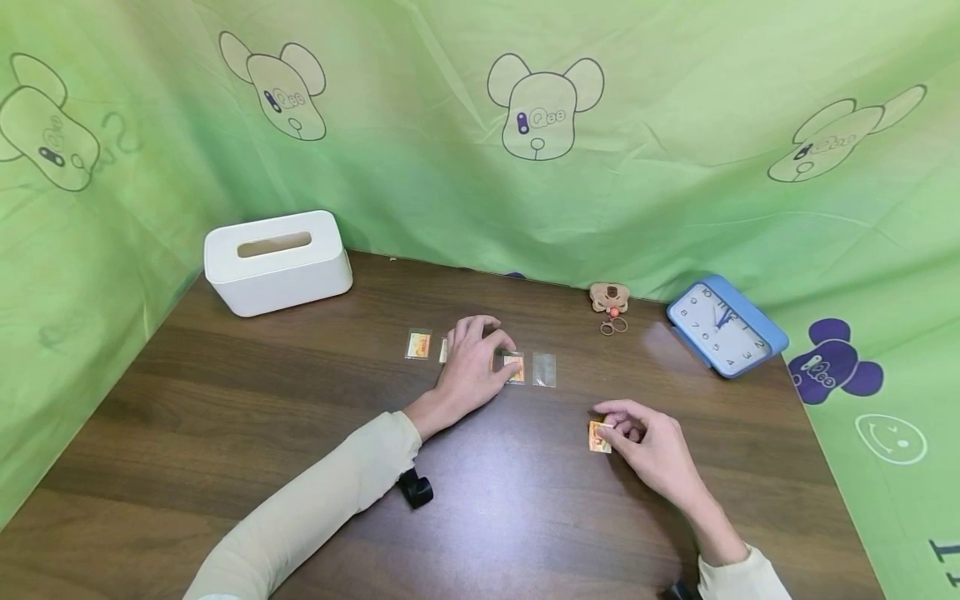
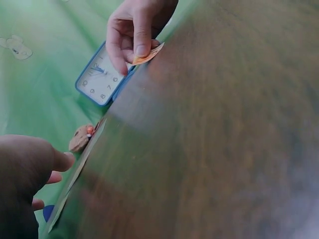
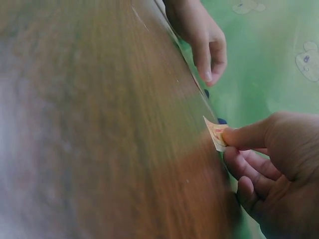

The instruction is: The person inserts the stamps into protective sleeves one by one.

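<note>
Between the thumb and fingers of my right hand [image 1: 652,446] is a small orange printed paper [image 1: 599,437], the size of a stamp, pinched by its edge over the table. It shows as a thin, slightly bent piece [image 3: 216,133] in the right wrist view. My left hand [image 1: 471,367] reaches over a row of small clear sleeves, fingers spread and loosely bent, hiding part of the row. At the row's left end lies a sleeve with an orange print [image 1: 418,344]. Another printed sleeve [image 1: 516,367] sits by the left thumb. A plain clear sleeve [image 1: 544,370] ends the row at right.
A white tissue box [image 1: 277,275] stands at the back left of the wooden table [image 1: 225,433]. Along the back lies a brown bear-face keychain [image 1: 609,298] with rings. A blue clock [image 1: 727,327] stands at the right. Green printed cloth [image 1: 420,167] hangs behind.
</note>
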Demonstrator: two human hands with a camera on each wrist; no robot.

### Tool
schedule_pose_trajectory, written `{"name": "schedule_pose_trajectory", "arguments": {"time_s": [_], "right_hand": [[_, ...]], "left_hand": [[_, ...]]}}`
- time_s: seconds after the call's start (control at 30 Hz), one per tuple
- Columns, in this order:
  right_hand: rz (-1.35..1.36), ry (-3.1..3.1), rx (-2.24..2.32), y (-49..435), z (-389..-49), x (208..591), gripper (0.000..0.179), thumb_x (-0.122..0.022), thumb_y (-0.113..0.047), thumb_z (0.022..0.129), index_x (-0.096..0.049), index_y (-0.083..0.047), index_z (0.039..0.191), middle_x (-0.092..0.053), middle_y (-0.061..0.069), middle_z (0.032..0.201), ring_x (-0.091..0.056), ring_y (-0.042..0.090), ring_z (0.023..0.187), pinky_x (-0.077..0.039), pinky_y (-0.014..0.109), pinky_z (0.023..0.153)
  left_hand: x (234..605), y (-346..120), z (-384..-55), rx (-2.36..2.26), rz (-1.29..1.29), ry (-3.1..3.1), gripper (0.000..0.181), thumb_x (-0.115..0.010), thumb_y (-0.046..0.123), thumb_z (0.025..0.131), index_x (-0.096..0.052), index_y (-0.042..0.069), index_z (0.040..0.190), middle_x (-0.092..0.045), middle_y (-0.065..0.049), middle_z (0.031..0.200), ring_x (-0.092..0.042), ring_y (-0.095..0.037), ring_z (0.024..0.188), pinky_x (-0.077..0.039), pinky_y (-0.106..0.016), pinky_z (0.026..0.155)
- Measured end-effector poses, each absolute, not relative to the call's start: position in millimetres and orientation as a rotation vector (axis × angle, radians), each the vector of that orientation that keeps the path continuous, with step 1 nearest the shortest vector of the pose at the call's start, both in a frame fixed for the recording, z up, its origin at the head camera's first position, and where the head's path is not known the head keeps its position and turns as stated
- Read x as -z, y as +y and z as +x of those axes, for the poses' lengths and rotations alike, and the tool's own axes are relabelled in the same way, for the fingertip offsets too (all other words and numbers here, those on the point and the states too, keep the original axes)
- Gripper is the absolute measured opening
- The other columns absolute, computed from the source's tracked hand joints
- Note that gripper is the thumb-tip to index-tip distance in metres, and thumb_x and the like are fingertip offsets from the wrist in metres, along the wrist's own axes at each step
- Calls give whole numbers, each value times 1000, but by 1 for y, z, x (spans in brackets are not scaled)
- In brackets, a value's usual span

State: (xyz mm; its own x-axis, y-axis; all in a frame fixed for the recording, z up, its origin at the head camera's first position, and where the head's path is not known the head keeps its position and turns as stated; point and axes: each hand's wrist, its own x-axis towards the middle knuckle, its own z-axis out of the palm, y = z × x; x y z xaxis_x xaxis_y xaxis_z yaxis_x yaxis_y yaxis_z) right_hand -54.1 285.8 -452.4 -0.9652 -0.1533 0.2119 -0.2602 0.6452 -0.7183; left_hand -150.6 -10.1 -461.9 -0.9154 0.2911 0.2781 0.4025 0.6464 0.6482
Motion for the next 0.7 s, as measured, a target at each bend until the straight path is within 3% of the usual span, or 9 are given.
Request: {"name": "schedule_pose_trajectory", "arguments": {"time_s": [0.17, 0.33, 0.5, 0.7], "right_hand": [[384, -2694, -1279, 281, -53, 453, 24, -86, 7, 91, -86, -12, 106, -70, -4, 83, -59, 2, 69, -48, 16, 59], [330, -2680, -1473, 277, -51, 452, 13, -82, 7, 95, -79, -5, 101, -75, 4, 81, -69, 6, 65, -52, 20, 55], [308, -2725, -1541, 276, -51, 452, 10, -79, 7, 97, -73, -2, 99, -73, 4, 78, -69, 10, 62, -53, 25, 51], [345, -2747, -1561, 276, -52, 454, 13, -79, 7, 96, -73, -5, 97, -73, 3, 78, -68, 11, 61, -55, 25, 52]], "left_hand": [[461, -4, -150, 1121, -597, -2719, 23, -90, 28, 94, -80, 14, 110, -58, -16, 150, -43, -40, 145, -36, -60, 118], [461, 3, -150, 1087, -633, -2740, 28, -90, 32, 95, -81, 17, 117, -57, -16, 153, -41, -40, 146, -37, -58, 116], [461, 7, -151, 1036, -643, -2774, 36, -88, 37, 96, -81, 20, 127, -55, -16, 157, -39, -39, 150, -37, -56, 115], [462, 10, -152, 979, -695, -2812, 51, -85, 45, 98, -77, 21, 142, -45, -21, 167, -29, -46, 159, -31, -61, 124]]}}
